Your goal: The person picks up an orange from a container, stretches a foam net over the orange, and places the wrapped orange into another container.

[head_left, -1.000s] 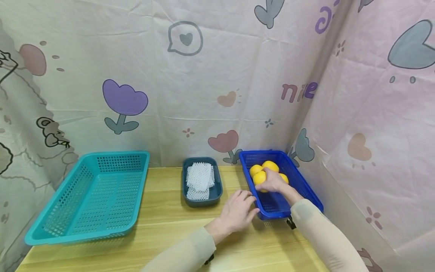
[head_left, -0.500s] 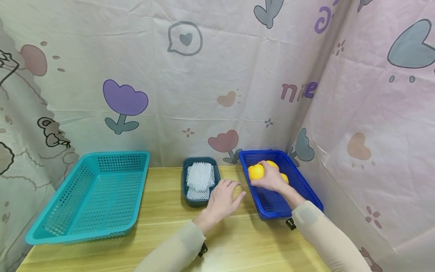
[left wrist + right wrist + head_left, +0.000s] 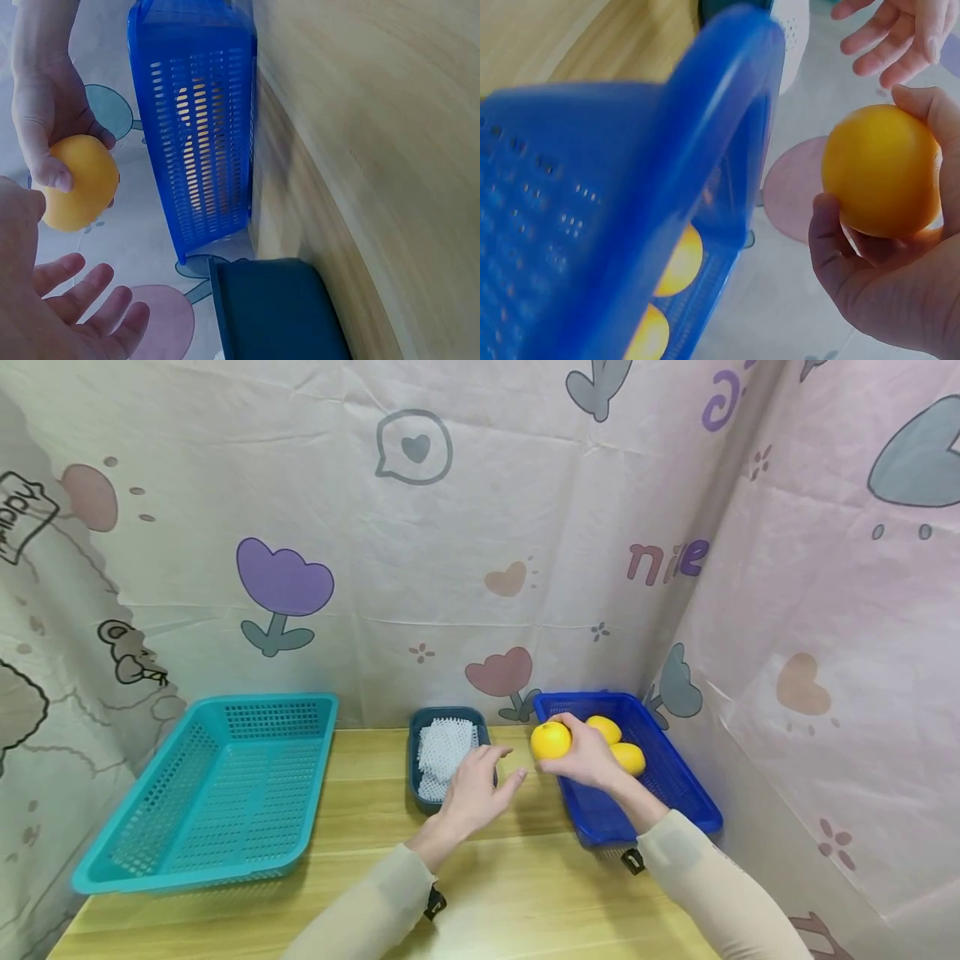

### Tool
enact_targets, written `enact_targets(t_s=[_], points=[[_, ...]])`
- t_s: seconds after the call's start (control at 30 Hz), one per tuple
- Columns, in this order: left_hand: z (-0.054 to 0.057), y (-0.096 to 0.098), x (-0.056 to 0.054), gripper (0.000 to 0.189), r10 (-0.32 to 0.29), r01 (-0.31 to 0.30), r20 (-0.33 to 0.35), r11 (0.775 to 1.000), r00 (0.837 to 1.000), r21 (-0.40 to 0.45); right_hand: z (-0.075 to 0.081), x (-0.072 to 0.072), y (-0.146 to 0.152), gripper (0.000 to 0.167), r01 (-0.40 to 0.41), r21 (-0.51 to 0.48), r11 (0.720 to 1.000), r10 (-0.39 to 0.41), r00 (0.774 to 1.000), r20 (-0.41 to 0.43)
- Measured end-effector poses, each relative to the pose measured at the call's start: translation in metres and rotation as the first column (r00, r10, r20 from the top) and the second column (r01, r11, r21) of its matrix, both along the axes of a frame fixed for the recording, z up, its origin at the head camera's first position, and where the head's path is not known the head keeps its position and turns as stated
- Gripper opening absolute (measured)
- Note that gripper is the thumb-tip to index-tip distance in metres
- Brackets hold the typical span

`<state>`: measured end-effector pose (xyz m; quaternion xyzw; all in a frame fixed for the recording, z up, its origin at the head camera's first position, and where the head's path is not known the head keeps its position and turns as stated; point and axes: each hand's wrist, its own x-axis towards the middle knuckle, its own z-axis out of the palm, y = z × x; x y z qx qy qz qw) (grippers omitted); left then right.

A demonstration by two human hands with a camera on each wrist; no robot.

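An orange [image 3: 551, 741] is pinched between the thumb and fingers of my right hand [image 3: 588, 757], raised over the left rim of the blue basket [image 3: 678, 777]. In the right wrist view that orange [image 3: 881, 171] looks round and smooth. Two more oranges [image 3: 628, 759] lie inside the basket. My left hand [image 3: 474, 789] hovers near the small dark tray [image 3: 415, 777], fingers spread and holding nothing. White foam net sleeves [image 3: 447, 747] are heaped in that tray. In the left wrist view my left hand [image 3: 67, 307] is just below the held orange [image 3: 81, 184], apart from it.
A large teal basket [image 3: 315, 793] with perforated sides stands at the left of the wooden table [image 3: 510, 902]. Behind everything hangs a patterned curtain [image 3: 420, 543], which also closes off the right side.
My right hand has lifted an orange from the pile and carried it up and left to the basket's rim. My left hand has drawn away leftward from the blue basket toward the dark tray.
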<state>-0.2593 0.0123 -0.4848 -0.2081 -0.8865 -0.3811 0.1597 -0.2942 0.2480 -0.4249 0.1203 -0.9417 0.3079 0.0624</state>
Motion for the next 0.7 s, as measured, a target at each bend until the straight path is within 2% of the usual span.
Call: enact_targets(t_s=[0.17, 0.27, 0.7], points=[[0.004, -0.007, 0.003, 0.056, -0.01, 0.008, 0.052, 1.0, 0.999, 0.027, -0.002, 0.005, -0.009, 0.077, -0.048, -0.078, 0.996, 0.048, 0.999, -0.007], [0.005, -0.011, 0.005, 0.055, -0.014, 0.012, 0.061, 0.999, 0.998, 0.043, -0.006, 0.007, -0.014, 0.077, -0.087, -0.117, 0.989, 0.085, 0.996, -0.017], [0.008, -0.031, 0.011, 0.058, -0.023, 0.01, 0.11, 0.993, 0.994, 0.119, -0.02, 0.017, -0.043, 0.081, -0.217, -0.173, 0.961, 0.209, 0.976, -0.059]])
